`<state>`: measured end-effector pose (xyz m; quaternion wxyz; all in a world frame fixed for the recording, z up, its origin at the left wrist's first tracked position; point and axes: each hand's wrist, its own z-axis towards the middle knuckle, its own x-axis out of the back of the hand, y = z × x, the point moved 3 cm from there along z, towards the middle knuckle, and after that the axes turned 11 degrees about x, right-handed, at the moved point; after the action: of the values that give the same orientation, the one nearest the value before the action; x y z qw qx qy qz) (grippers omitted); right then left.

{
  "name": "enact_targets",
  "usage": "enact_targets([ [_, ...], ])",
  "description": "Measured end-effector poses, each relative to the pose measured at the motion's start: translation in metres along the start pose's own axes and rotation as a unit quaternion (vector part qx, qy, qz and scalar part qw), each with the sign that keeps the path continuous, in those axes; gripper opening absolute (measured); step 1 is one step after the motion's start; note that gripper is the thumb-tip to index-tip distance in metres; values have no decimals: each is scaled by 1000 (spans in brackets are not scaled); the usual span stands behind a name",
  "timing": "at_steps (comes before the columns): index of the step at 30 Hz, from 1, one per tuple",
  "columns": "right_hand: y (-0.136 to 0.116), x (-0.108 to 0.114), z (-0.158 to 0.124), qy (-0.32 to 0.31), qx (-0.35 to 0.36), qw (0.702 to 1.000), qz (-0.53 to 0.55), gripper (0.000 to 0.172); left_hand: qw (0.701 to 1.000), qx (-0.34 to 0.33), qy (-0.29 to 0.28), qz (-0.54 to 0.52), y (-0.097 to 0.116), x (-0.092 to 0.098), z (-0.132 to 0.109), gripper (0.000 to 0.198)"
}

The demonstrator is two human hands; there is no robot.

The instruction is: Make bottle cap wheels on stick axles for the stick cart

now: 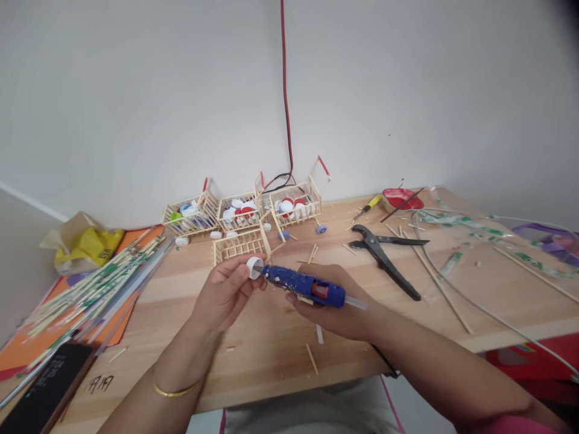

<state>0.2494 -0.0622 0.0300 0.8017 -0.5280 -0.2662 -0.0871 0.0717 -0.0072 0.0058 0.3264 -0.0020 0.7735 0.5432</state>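
Note:
My left hand (228, 292) pinches a white bottle cap (254, 267) between thumb and fingers, its hollow side turned to the right. In my right hand (337, 301) is a blue hot glue gun (301, 284), smeared with dried glue, with a clear glue stick (356, 302) poking out of its back. The gun's nozzle points left and reaches into the cap; whether it touches the inside I cannot tell. Just behind my hands stands a small stick-built cart frame (239, 244), partly hidden by my left hand.
Along the wall stand three stick carts (296, 204) filled with bottle caps. Pliers (384, 256), a yellow-handled screwdriver (368, 206) and a red dish (402, 199) lie right. At left are bundled sticks (99, 283) and a phone (47, 386). A pale cable (470, 301) crosses the right side.

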Motion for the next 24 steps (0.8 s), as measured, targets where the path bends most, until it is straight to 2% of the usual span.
enact_targets([
  [9, -1, -1, 0, 5, -48, 998, 33, 10, 1000, -27, 0, 7, 1, 0, 0, 27],
  [14, 6, -7, 1, -12, -101, 988, 117, 12, 999, -34, 12, 8, 2, 0, 0, 24],
  [17, 14, -9, 0, -39, -136, 975, 169, 22, 999, -33, 22, 5, 2, -1, 1, 24],
  [20, 23, -7, 0, -73, -157, 959, 225, 41, 999, -34, 28, 2, 3, -1, 2, 24],
  [24, 27, -7, 2, -79, -119, 925, 352, 55, 999, -32, 34, -4, 3, -1, 2, 27],
])
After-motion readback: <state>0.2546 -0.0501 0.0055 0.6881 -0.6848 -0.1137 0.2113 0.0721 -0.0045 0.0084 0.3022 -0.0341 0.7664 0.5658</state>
